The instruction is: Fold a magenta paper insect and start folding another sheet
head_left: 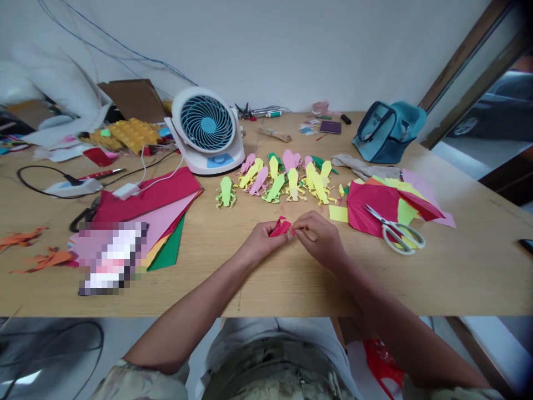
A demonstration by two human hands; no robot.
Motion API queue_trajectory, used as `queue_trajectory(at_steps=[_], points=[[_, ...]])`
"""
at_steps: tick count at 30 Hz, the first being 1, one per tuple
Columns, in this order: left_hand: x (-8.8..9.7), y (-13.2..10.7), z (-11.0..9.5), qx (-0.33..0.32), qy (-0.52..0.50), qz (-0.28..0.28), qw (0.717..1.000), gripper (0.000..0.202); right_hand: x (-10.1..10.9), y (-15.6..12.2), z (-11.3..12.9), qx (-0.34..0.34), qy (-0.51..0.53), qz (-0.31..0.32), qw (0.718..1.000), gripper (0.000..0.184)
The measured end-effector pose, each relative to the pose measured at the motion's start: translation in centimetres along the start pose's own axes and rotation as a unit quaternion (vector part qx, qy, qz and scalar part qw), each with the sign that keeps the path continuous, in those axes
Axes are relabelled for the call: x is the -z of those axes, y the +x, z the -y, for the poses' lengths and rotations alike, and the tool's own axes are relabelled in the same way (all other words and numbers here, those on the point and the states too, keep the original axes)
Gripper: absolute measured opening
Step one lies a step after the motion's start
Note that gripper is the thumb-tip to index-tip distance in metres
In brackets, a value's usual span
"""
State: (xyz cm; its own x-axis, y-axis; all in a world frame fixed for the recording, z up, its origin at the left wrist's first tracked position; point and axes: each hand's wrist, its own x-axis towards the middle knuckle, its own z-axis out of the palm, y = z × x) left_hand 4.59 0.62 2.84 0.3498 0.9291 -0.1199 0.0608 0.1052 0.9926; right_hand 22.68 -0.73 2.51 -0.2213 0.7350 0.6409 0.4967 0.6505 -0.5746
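Note:
My left hand (261, 242) and my right hand (320, 238) meet over the middle of the wooden table (458, 266). Both pinch a small folded red paper piece (281, 226) between their fingertips, just above the tabletop. Beyond the hands lies a group of several folded paper figures (287, 179) in green, yellow and pink. White-handled scissors (395, 232) rest on a heap of red, yellow and pink paper scraps (375, 201) to the right of my right hand.
A stack of coloured paper sheets (154, 206) lies at the left, orange paper cutouts (37, 256) further left. A white desk fan (207, 131) stands at the back, a blue bag (387, 132) at the back right. Cables and clutter fill the far left.

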Motion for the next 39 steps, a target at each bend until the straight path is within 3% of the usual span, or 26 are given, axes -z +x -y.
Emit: queue_trajectory(at_steps=[4, 9, 14, 19, 30, 39], points=[[-0.5, 0.1, 0.5, -0.042, -0.011, -0.018, 0.999, 0.044, -0.2, -0.2, 0.0, -0.106, 0.041, -0.015, 0.993, 0.007], [-1.2, 0.2, 1.0, -0.074, -0.03, -0.066, 0.995, 0.034, -0.7, -0.4, -0.2, -0.217, 0.199, -0.013, 0.955, 0.012], [-1.5, 0.2, 1.1, -0.099, -0.022, -0.101, 0.99, 0.033, -1.4, -0.5, -0.2, -0.242, 0.231, -0.019, 0.942, 0.023], [-1.7, 0.5, 1.8, -0.13, -0.01, -0.101, 0.986, 0.032, -1.5, -0.5, 0.1, -0.23, 0.176, -0.039, 0.956, 0.017], [-2.4, 0.5, 1.9, -0.073, -0.107, -0.081, 0.988, 0.037, -0.9, -0.4, -0.3, -0.176, 0.145, -0.028, 0.973, 0.007], [-2.1, 0.5, 1.5, -0.065, -0.122, -0.093, 0.986, 0.036, -1.1, 0.2, -0.1, -0.278, 0.298, -0.007, 0.913, 0.032]])
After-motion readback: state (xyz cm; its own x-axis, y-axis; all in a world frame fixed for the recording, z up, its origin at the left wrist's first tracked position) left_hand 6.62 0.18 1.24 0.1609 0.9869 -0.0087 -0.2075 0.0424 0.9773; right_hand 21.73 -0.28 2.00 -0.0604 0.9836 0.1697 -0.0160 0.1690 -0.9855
